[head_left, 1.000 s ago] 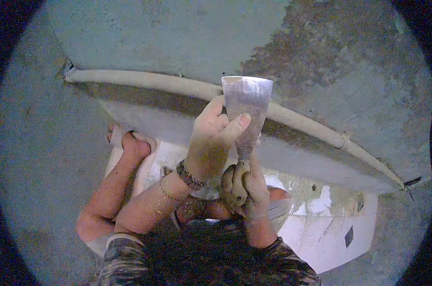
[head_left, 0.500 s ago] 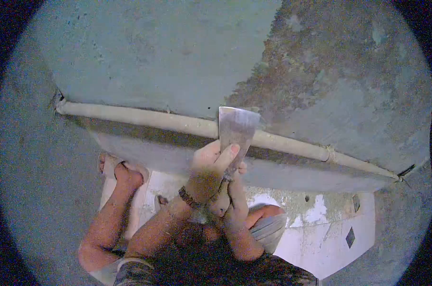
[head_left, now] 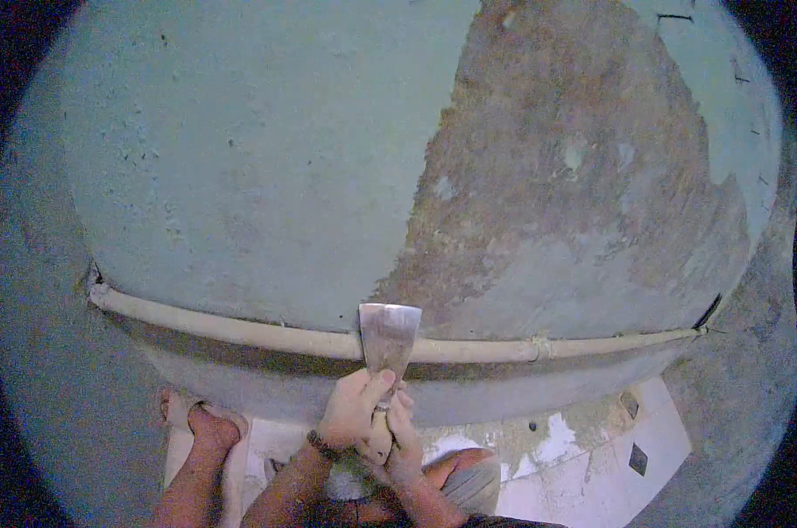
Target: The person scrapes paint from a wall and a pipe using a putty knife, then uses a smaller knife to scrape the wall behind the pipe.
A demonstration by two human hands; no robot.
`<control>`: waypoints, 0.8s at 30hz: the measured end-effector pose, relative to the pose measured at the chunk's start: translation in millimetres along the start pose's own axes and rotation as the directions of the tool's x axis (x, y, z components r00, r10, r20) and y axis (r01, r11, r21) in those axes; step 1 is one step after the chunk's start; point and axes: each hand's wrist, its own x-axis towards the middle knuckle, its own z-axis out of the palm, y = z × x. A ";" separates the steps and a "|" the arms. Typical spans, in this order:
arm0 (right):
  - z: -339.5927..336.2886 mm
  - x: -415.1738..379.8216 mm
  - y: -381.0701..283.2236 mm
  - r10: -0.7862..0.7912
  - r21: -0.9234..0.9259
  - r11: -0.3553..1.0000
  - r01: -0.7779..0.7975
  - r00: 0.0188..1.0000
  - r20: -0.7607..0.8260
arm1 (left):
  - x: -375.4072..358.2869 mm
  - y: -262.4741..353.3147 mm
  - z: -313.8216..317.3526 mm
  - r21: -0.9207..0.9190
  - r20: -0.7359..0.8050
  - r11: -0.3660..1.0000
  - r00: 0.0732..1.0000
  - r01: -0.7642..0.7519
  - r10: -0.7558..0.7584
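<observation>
The putty knife [head_left: 390,339] is held up in front of the pipe [head_left: 231,332] that runs along the foot of the wall [head_left: 266,176]. Its broad blade points away from the person, its handle back toward them, the long axis nearly upright in view, leaning slightly right at the blade. The left hand [head_left: 350,409] grips the lower blade, thumb on its face; the right hand [head_left: 402,436] grasps beside the handle.
</observation>
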 end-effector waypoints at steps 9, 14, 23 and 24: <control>7.1 -16.3 -10.5 -0.127 -0.161 0.978 0.135 0.990 0.056 | -37.1 8.3 5.7 0.220 -0.004 0.938 0.961 -0.269 0.277; 17.0 -11.2 -14.0 -0.026 -0.091 0.995 0.028 0.999 0.027 | -50.6 16.9 3.1 0.297 -0.112 0.888 0.910 -0.352 0.399; -2.5 -17.1 22.4 -0.026 -0.034 0.999 0.025 1.000 -0.013 | -41.8 -1.9 -4.1 0.209 -0.088 0.954 0.967 -0.215 0.237; -9.3 -14.2 24.8 -0.018 -0.033 0.999 0.017 1.000 -0.020 | -37.6 2.0 -4.7 0.206 -0.094 0.957 0.969 -0.205 0.228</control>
